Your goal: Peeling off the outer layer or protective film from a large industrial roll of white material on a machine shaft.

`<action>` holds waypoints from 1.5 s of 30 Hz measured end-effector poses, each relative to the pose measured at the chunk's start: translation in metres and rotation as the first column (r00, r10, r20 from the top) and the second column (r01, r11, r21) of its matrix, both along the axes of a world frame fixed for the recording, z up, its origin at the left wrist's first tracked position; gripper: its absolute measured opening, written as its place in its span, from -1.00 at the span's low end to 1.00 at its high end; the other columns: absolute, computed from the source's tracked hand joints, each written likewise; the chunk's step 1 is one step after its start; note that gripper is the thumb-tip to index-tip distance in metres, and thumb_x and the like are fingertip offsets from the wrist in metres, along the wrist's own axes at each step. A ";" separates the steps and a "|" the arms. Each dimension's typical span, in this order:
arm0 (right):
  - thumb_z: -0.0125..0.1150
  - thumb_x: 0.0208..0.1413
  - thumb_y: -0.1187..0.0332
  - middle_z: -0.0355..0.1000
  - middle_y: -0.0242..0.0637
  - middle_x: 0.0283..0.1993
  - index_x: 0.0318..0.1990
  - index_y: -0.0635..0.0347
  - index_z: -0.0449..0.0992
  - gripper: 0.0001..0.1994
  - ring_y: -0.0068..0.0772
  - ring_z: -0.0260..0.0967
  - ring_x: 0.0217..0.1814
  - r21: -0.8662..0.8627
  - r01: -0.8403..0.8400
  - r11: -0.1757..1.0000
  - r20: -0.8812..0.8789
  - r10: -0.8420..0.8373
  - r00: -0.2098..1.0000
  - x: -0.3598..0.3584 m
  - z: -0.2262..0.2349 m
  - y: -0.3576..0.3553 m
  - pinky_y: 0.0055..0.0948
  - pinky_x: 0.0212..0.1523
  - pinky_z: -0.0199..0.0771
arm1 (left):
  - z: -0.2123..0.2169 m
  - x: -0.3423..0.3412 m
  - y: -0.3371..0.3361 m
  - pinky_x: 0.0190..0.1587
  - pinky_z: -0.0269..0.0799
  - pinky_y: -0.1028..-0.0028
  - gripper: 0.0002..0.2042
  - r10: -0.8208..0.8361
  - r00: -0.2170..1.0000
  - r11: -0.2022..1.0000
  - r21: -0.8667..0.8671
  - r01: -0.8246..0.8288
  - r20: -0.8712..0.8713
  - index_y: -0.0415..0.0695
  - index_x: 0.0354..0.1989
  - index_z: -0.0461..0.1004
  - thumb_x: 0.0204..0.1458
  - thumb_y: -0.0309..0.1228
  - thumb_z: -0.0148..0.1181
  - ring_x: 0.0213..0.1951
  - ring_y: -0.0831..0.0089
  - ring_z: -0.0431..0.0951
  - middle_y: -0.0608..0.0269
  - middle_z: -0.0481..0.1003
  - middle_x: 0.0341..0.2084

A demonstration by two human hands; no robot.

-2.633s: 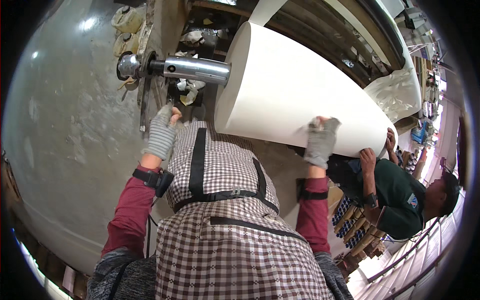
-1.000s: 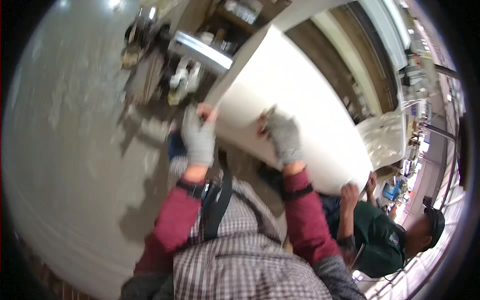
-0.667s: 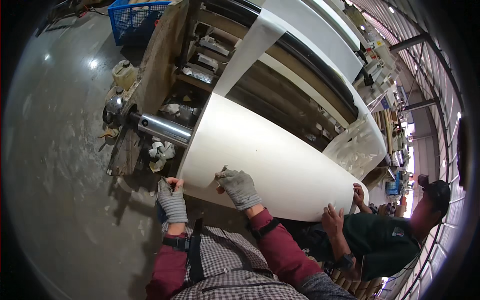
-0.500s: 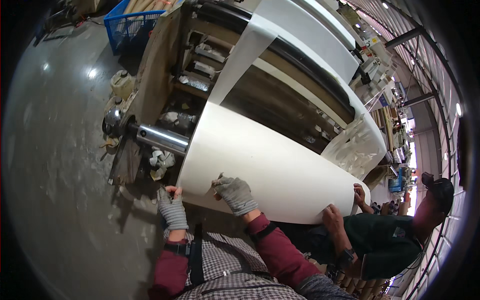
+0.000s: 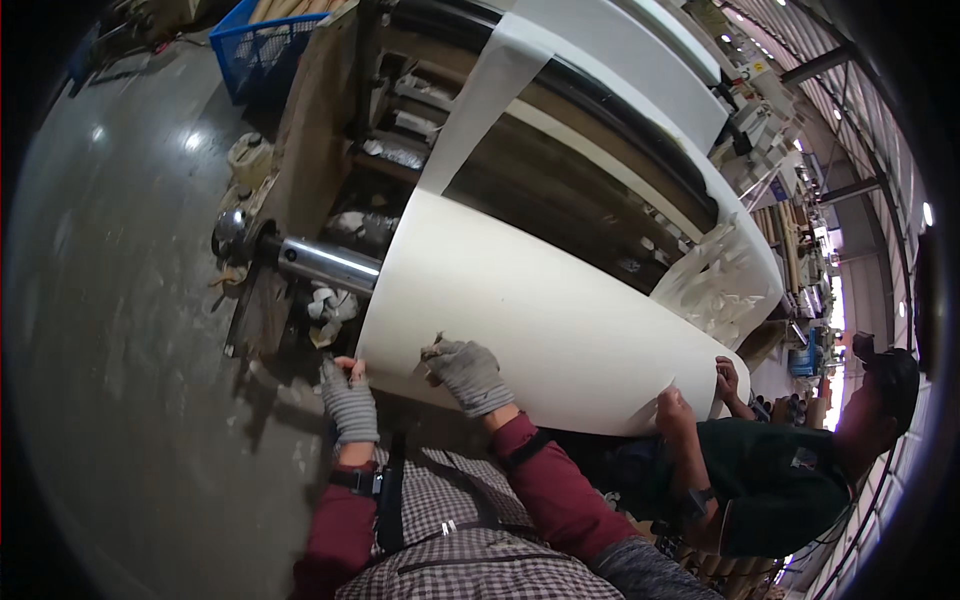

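A large roll of white sheet material point(image 5: 540, 310), possibly paper, lies on a metal shaft across the front of the machine. At its left end, my left hand point(image 5: 349, 402) in a grey glove pinches the sheet's lower edge with bare fingertips. My right hand point(image 5: 470, 376), also gloved, rests against the roll's near face. Its fingers are closed, and a small thin greyish tip shows above them; I cannot tell what it is. Farther right, a co-worker's hand point(image 5: 673, 408) pinches up a bit of the sheet, and their other hand point(image 5: 728, 380) touches the roll's right end.
The shiny shaft point(image 5: 325, 264) sticks out of the roll's left end beside a wooden side panel point(image 5: 305, 165). Crumpled scraps point(image 5: 330, 308) lie below it. A white jug point(image 5: 250, 160) and a blue crate point(image 5: 265, 50) stand left. The co-worker point(image 5: 780, 470) is close on my right.
The co-worker's nearer hand has risen slightly, lifting a small peak of the sheet. My hands keep nearly the same places on the roll, while the whole view has shifted slightly.
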State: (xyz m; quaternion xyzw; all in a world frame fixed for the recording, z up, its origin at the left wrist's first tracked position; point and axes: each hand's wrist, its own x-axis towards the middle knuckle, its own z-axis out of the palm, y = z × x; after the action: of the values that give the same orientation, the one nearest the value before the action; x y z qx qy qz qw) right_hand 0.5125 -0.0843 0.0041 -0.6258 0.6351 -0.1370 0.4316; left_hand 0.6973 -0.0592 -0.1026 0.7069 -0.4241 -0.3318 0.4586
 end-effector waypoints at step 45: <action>0.11 0.04 0.28 0.55 -0.46 -0.28 -0.33 -0.01 0.60 -0.85 -0.45 0.51 -0.41 -0.287 -0.140 0.948 -0.160 0.097 0.982 -0.014 -0.019 0.004 -0.50 -0.35 0.51 | 0.016 0.006 -0.007 -0.27 0.40 0.27 -0.81 -0.080 0.996 0.994 0.073 0.076 0.047 -0.18 -0.36 0.41 -0.06 -0.36 0.23 -0.38 0.18 0.48 0.10 0.47 -0.44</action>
State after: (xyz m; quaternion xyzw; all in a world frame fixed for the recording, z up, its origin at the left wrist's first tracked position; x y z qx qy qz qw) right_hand 0.4990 -0.0804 -0.0149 -0.7288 0.5980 -0.1591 0.2931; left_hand 0.7034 -0.0658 -0.0871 0.7139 -0.4505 -0.3465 0.4090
